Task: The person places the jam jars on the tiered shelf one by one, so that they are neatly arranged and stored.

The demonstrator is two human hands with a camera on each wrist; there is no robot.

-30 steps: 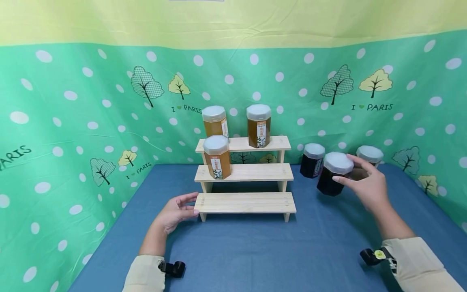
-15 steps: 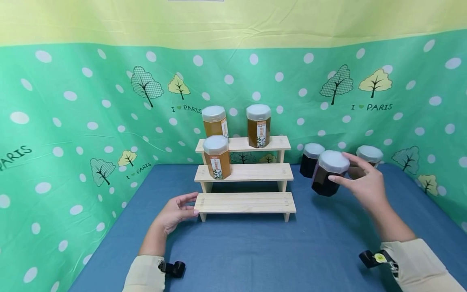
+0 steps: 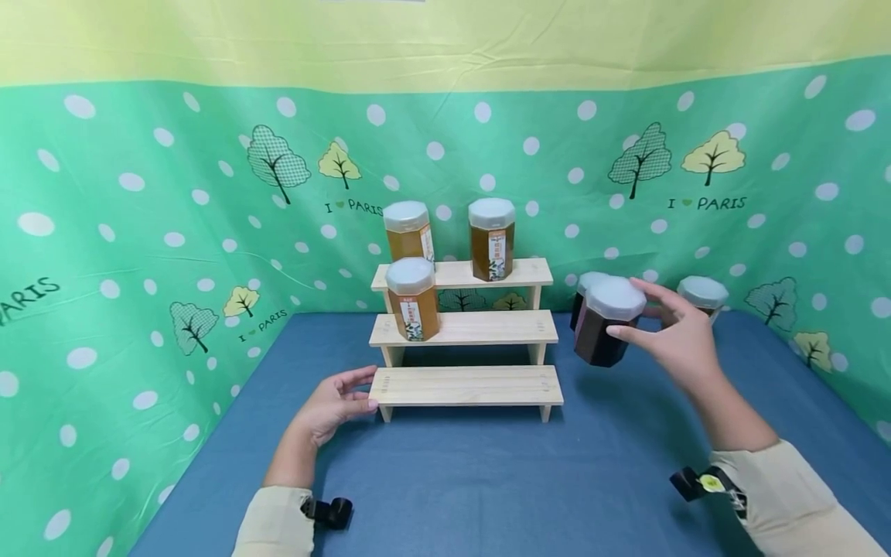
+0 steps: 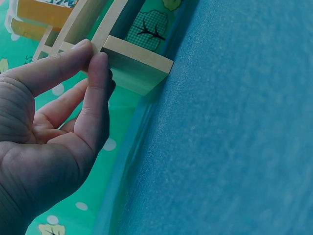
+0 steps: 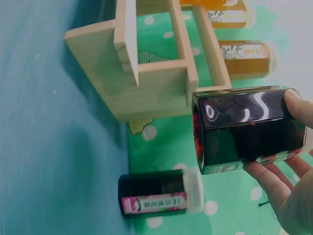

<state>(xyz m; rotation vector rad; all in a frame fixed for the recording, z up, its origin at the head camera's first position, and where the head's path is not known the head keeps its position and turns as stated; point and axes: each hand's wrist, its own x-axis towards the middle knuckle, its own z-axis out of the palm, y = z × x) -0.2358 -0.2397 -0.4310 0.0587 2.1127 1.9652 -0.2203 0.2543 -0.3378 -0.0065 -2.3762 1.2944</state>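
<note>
My right hand grips a dark jar with a white lid, thumb on the near side. The jar hangs above the blue cloth, right of the wooden three-step stand; the right wrist view shows its dark side. My left hand pinches the left end of the lowest step, thumb and forefinger at its edge in the left wrist view. An amber honey jar stands on the middle step's left. On the top step are another amber jar and a browner jar.
A second dark jar stands on the cloth, partly hidden behind the held one in the head view. Farther right, another white-lidded jar sits mostly behind my right hand. A green printed curtain rises behind the stand.
My right hand has carried the dark jar left and slightly up, so it now covers part of the dark jar behind. The left hand stays at the stand's lowest step.
</note>
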